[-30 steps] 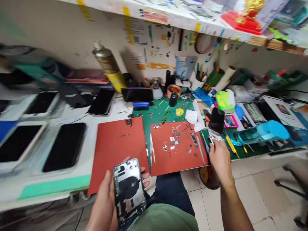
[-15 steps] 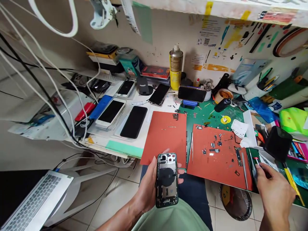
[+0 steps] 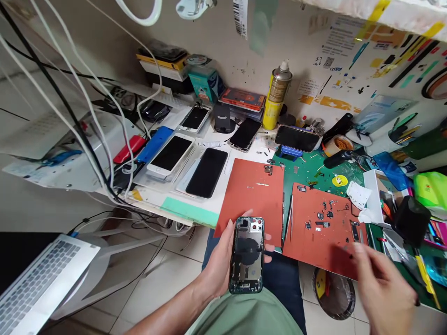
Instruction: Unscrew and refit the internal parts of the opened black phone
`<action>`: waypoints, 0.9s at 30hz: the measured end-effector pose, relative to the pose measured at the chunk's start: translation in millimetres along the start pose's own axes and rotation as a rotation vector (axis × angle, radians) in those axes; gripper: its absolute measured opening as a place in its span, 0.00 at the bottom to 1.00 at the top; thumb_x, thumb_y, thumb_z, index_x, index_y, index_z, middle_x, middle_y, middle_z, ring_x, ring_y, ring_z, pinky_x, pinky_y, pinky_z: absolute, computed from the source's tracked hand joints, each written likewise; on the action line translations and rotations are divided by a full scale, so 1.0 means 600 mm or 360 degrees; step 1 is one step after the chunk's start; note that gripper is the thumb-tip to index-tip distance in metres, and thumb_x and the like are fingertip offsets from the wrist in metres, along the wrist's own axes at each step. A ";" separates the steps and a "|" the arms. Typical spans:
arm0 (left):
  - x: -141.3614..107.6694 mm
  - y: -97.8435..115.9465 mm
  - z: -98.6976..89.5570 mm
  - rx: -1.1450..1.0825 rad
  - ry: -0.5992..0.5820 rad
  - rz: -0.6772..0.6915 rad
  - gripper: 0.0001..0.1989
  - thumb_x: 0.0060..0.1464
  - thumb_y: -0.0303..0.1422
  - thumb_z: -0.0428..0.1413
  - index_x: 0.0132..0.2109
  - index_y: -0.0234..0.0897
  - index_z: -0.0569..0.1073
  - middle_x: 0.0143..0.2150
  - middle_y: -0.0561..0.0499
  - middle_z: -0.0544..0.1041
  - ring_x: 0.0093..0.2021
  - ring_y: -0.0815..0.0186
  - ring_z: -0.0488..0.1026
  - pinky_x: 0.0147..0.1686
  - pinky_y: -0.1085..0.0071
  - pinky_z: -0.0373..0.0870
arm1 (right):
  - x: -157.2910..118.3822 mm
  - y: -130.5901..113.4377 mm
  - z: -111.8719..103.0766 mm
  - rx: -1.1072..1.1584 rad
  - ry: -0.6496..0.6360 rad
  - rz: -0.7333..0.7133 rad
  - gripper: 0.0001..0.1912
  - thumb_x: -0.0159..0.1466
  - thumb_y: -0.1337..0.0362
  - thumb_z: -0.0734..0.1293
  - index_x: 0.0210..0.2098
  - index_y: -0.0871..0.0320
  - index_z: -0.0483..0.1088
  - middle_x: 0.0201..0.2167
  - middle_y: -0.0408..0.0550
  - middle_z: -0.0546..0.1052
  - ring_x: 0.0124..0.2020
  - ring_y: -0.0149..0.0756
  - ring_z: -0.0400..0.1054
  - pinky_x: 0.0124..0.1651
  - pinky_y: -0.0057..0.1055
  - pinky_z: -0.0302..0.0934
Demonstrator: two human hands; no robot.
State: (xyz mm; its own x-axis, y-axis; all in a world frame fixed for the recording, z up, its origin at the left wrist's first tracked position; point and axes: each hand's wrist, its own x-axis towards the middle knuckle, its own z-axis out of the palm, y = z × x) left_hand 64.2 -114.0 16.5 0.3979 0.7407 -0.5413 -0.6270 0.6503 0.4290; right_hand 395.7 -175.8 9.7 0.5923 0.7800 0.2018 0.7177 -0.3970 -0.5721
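Observation:
My left hand point(image 3: 220, 260) is wrapped around a phone housing point(image 3: 247, 256), holding it upright above my lap. The housing's inside faces me, with a dark round pad in its middle and camera openings at the top. Above the lower right edge of the right-hand red mat point(image 3: 303, 246) is my right hand point(image 3: 384, 284), blurred, with thumb and fingers drawn together. A small dark end shows behind that hand; what it grips cannot be made out. Small phone parts point(image 3: 323, 224) lie on this mat, and tweezers point(image 3: 289, 216) rest along its left edge.
Another red mat point(image 3: 251, 200) lies left of the tweezers. Several phones, among them a black one point(image 3: 206, 173), stand or lie at the back left. A yellow spray can point(image 3: 275, 95) is by the wall. A white box point(image 3: 375, 186) of tools sits at right; a round bin point(image 3: 333, 293) is below.
My right hand has moved left from the tools at the right edge to over the mat's corner. The left hand keeps hold of the phone housing. The view has turned slightly.

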 end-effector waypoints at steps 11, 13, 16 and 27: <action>0.031 0.001 0.017 -0.0251 0.0326 0.0442 0.36 0.73 0.57 0.53 0.80 0.54 0.57 0.55 0.42 0.87 0.56 0.51 0.86 0.62 0.50 0.79 | -0.117 -0.213 0.112 0.1062 -0.1676 0.0487 0.35 0.69 0.34 0.69 0.54 0.60 0.80 0.28 0.49 0.81 0.28 0.37 0.73 0.35 0.33 0.69; 0.039 -0.003 0.009 -0.0210 0.0341 0.0534 0.36 0.73 0.59 0.51 0.79 0.52 0.59 0.59 0.40 0.85 0.63 0.49 0.82 0.67 0.46 0.75 | -0.103 -0.214 0.123 0.1149 -0.1713 0.0526 0.34 0.69 0.35 0.71 0.54 0.60 0.80 0.28 0.48 0.82 0.28 0.37 0.72 0.38 0.34 0.69; 0.043 0.005 -0.033 0.0150 0.0366 0.0878 0.32 0.75 0.57 0.48 0.76 0.49 0.67 0.71 0.39 0.77 0.72 0.47 0.74 0.72 0.44 0.70 | -0.060 -0.208 0.135 0.1044 -0.1714 0.0388 0.28 0.71 0.40 0.69 0.51 0.59 0.82 0.26 0.46 0.80 0.28 0.37 0.71 0.37 0.33 0.67; 0.055 0.119 -0.145 0.3143 -0.0449 0.1494 0.41 0.72 0.48 0.57 0.83 0.47 0.51 0.78 0.36 0.67 0.78 0.44 0.64 0.71 0.42 0.73 | 0.090 -0.245 0.172 0.0145 -0.1654 -0.0696 0.18 0.76 0.61 0.60 0.39 0.52 0.81 0.25 0.41 0.74 0.26 0.34 0.68 0.33 0.30 0.61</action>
State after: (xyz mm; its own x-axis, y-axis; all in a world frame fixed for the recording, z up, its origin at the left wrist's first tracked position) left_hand -25.5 -58.0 -33.4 0.6477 0.7320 0.2115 0.5713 -0.6502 0.5008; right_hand 284.2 -25.4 22.7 -0.3254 0.8840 -0.3356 0.7339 0.0123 -0.6792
